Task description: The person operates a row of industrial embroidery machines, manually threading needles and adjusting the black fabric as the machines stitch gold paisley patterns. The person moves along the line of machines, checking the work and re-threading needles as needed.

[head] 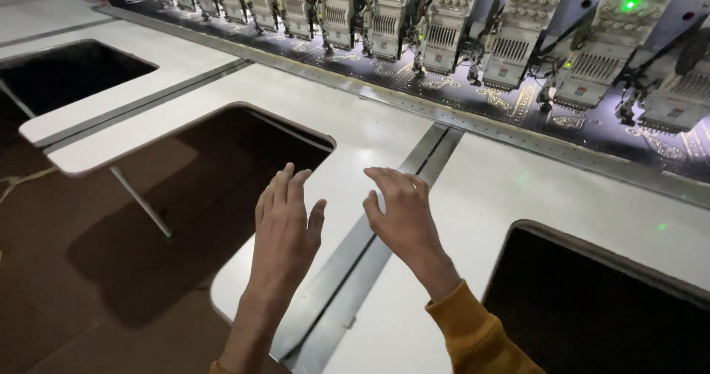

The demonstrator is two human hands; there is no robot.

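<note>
Left hand: the left hand hovers flat and open above the white table, fingers spread and pointing away from the person; it holds nothing.
Right hand: the right hand is likewise open and empty, fingers slightly curled, poised over the table near the dark seam.
Seam: a grey gap between two table panels, lying between and beneath the hands; its long axis runs from near the person's wrists away toward the machine row, leaning to the right.
Step in hand: judged as a reach or hover; neither hand has yet made clear contact with the surface.
Next move calls for: probably a flat, even lowering of both palms, one on either side of the seam, kept clear of the cut-out edge.
Cut-outs: dark rounded openings in the table, one just left of the left hand, another right of the sleeve.
Machine row: embroidery heads stand over dark patterned cloth, well apart from both hands.
</note>
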